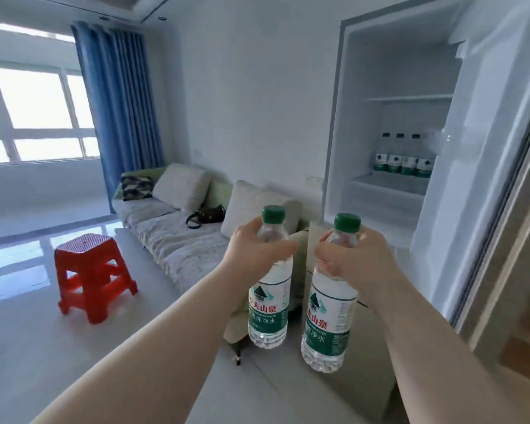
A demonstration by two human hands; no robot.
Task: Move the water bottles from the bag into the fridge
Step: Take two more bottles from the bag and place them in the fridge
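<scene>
The left hand (257, 246) grips one clear green-capped plastic bottle (268, 307) below its neck, the right hand (352, 255) a second bottle (329, 328), both upright (to stand, I think, beside the row of bottles (403, 162) in the open white fridge (364, 71)).

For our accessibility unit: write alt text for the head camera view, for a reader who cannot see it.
A person holds two green-capped water bottles, one in the left hand, one in the right hand, before an open fridge where four more bottles stand on a shelf. A red stool stands at left.
</scene>
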